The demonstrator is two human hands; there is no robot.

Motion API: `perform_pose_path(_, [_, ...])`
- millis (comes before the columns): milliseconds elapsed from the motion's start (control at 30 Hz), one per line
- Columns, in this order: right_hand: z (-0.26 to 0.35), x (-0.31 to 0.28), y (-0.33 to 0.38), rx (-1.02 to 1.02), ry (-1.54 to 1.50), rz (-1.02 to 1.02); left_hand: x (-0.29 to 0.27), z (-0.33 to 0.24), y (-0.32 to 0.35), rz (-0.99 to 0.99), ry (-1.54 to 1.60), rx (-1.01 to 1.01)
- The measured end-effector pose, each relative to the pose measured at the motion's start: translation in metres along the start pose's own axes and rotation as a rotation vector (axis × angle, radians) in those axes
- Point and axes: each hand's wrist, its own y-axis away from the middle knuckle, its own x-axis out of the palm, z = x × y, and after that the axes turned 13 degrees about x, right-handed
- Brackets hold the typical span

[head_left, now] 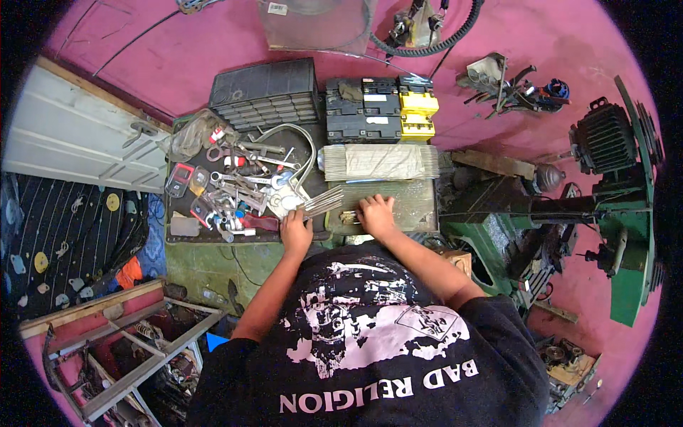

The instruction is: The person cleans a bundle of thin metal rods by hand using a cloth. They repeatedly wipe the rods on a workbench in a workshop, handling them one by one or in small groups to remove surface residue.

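Observation:
My left hand (297, 229) is closed at the near ends of a fan of thin grey rods (325, 202), which look like welding electrodes. The rods slant up and to the right over the bench edge. Fingers bent, my right hand (377, 215) rests on the glassy panel (409, 203) and closes over a small bundle of yellowish rods (348, 217); their ends poke out on its left side. Just beyond lies a wider row of similar rods (430, 162), partly covered by a pale paper wrapper (373, 161).
Left of my hands, wrenches and other tools (245, 181) crowd the bench, with a red meter (180, 178). Behind stand a dark drawer cabinet (267, 92) and black and yellow batteries (380, 110). A green machine (484, 220) stands close on the right; a metal frame (135, 356) sits lower left.

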Motion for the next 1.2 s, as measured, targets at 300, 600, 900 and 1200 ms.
perform_pose_path(300, [0.045, 0.002, -0.052, -0.23, 0.273, 0.136, -0.001, 0.023, -0.006, -0.02, -0.008, 0.062])
perform_pose_path(600, [0.042, -0.007, -0.04, -0.305, 0.229, -0.042, -0.018, 0.038, -0.012, 0.075, 0.048, 0.187])
perform_pose_path(900, [0.059, -0.058, -0.068, -0.255, -0.115, -0.041, -0.052, 0.047, -0.021, -0.005, 0.359, 0.251])
perform_pose_path(1200, [0.034, -0.081, -0.258, 0.208, 0.248, -0.176, -0.092, 0.067, -0.009, -0.067, 0.44, 0.086])
